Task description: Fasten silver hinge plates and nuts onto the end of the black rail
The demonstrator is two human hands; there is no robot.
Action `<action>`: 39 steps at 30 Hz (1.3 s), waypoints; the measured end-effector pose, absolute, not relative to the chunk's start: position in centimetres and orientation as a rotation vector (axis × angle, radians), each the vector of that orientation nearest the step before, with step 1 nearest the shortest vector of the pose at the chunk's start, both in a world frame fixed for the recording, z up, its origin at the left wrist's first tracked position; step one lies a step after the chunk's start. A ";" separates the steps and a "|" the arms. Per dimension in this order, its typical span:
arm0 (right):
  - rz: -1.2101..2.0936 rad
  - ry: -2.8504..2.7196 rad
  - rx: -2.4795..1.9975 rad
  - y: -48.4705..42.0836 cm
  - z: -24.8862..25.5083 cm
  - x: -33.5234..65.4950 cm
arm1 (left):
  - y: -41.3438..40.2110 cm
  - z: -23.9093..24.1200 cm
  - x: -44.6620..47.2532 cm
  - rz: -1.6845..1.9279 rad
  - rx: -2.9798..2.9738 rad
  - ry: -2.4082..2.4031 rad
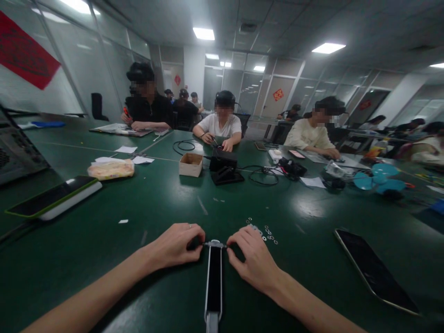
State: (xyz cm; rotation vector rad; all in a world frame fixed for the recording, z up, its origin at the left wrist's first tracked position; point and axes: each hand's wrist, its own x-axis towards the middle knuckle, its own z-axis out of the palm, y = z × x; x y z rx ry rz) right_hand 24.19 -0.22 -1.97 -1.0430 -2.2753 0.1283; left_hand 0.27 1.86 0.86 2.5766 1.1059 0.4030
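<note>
A long, narrow object with a black panel and a silver-white frame (pixel 214 282) lies on the green table in front of me, pointing away. Across its far end sits a small grey metal crosspiece (pixel 215 243). My left hand (pixel 180 245) pinches the left tip of this crosspiece between thumb and forefinger. At the opposite tip, my right hand (pixel 255 259) is closed in a similar pinch. Whether small screws are between the fingertips is too fine to make out. Several small metal rings (pixel 270 237) are scattered just beyond my right hand, which partly hides some grey pieces.
A smartphone (pixel 376 270) lies at right. On the left are a green-edged device (pixel 55 196) and a plastic-wrapped package (pixel 111 169). Ahead stand a small open box (pixel 190 165) and a black stand (pixel 224 166). Blue fan blades (pixel 385 170) lie farther right. Several people sit across the table.
</note>
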 end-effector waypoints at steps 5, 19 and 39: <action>0.141 -2.302 -1.062 -0.2 -1.9 24.3 | 1.9 0.6 0.4 0.442 2.424 1.125; 0.143 -2.339 -1.071 -0.2 -1.8 24.4 | 1.7 1.4 1.0 0.478 2.212 1.201; -0.143 -2.305 -0.960 1.8 0.1 27.9 | 1.6 1.5 1.2 0.415 2.185 1.193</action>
